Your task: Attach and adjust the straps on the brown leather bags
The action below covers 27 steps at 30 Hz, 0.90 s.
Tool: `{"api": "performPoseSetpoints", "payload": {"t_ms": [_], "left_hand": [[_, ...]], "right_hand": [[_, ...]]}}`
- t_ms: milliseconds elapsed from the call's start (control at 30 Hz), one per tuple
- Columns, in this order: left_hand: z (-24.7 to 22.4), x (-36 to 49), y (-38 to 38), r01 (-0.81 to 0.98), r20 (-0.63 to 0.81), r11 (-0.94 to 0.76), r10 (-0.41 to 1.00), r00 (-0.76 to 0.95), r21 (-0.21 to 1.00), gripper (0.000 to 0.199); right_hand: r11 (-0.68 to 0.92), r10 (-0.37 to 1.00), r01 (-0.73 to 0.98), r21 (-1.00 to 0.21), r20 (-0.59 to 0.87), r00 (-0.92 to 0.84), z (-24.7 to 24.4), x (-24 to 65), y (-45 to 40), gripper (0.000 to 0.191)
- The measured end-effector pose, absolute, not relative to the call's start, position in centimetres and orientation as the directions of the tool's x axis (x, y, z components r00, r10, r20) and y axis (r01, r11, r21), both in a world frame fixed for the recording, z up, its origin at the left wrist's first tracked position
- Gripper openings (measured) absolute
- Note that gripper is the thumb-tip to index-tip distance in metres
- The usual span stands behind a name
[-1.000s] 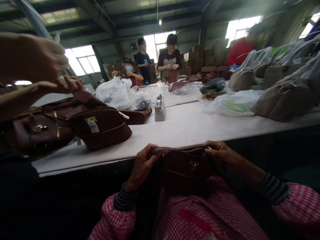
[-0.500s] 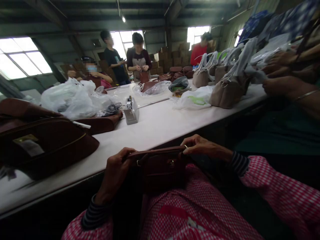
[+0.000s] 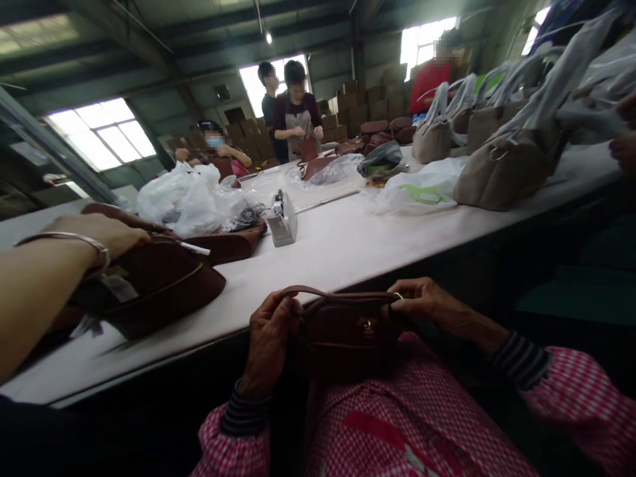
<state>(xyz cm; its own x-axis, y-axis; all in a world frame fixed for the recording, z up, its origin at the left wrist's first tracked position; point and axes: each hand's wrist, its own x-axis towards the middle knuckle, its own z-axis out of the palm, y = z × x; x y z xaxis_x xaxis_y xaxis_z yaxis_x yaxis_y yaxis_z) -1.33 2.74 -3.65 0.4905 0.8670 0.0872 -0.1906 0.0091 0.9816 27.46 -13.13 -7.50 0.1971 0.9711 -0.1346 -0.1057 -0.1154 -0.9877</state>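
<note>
- Head view, the work: a dark brown bag (image 3: 342,351) is held upright in front of the wearer's checked apron (image 3: 397,417), at the near edge of the white table (image 3: 338,242). Whether it rests on the lap is too dark to tell.
- Head view, left hand (image 3: 271,338): fingers curled in, thumb pressed to the forefinger, gripping the strap (image 3: 305,289) at the bag's left end.
- Head view, right hand (image 3: 427,305): thumb and fingertips nearly closed, pinching the right end of the bag's top beside a metal ring (image 3: 397,296); the other fingers are bent.
- Head view, what could go wrong: the bag seems to be held only by its top corners, so if either pinch slipped, that end could drop into the dark gap below the table. Pulling too hard on the strap could strain it where it joins. The ring or the gold clasp (image 3: 368,324) might get scratched if knocked on the table edge.
- Head view, to the left: a co-worker's hand (image 3: 99,238), with a bracelet, is on another brown bag (image 3: 169,285) close to the table's edge; a careless push might tip that one off.
- Head view, writing: a pale tag (image 3: 119,288) hangs on that other bag, but no words can be made out. The clasp shows no legible letters, and the marks by the apron's red patch (image 3: 375,430) are too blurred to read. No brand can be named.
</note>
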Motion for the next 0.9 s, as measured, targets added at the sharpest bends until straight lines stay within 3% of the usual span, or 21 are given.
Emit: {"api": "performPoseSetpoints", "payload": {"t_ms": [167, 233, 367, 467, 600, 700, 800, 900], "left_hand": [[-2.4, -2.2, 3.7, -0.178, 0.023, 0.073, 0.875, 0.484, 0.981, 0.032], [-1.5, -2.7, 3.9, -0.074, -0.006, 0.052, 0.854, 0.52, 0.996, 0.03], [0.9, -3.4, 4.2, 0.292, -0.025, -0.243, 0.727, 0.686, 0.925, 0.026], [2.2, -3.5, 4.7, 0.381, -0.052, -0.395, 0.634, 0.771, 0.836, 0.029], [2.8, -3.4, 5.1, 0.366, -0.187, -0.271, 0.516, 0.836, 0.891, 0.038], [2.7, -3.4, 5.0, 0.413, -0.186, -0.313, 0.559, 0.808, 0.855, 0.039], [2.1, -3.1, 4.6, 0.472, -0.1, -0.473, 0.62, 0.778, 0.744, 0.032], [1.5, -3.0, 4.3, 0.471, -0.03, -0.516, 0.651, 0.758, 0.715, 0.024]], "right_hand": [[-0.12, 0.985, 0.064, -0.991, -0.111, 0.129, -6.0, 28.8, -12.5, 0.042], [-0.115, 0.986, 0.127, -0.985, -0.098, 0.135, -5.3, 29.7, -12.8, 0.04], [-0.139, 0.986, 0.224, -0.965, -0.115, 0.117, -4.7, 31.7, -14.4, 0.036], [-0.197, 0.977, 0.229, -0.953, -0.17, 0.132, -5.5, 32.4, -15.6, 0.037], [-0.203, 0.976, 0.22, -0.954, -0.181, 0.119, -7.3, 31.3, -15.9, 0.043], [-0.159, 0.986, 0.17, -0.972, -0.147, 0.08, -8.1, 29.5, -15.5, 0.045], [-0.126, 0.992, 0.129, -0.984, -0.124, 0.02, -7.8, 28.7, -15.2, 0.048], [-0.138, 0.99, 0.159, -0.978, -0.131, 0.054, -7.1, 29.7, -15.6, 0.048]]}}
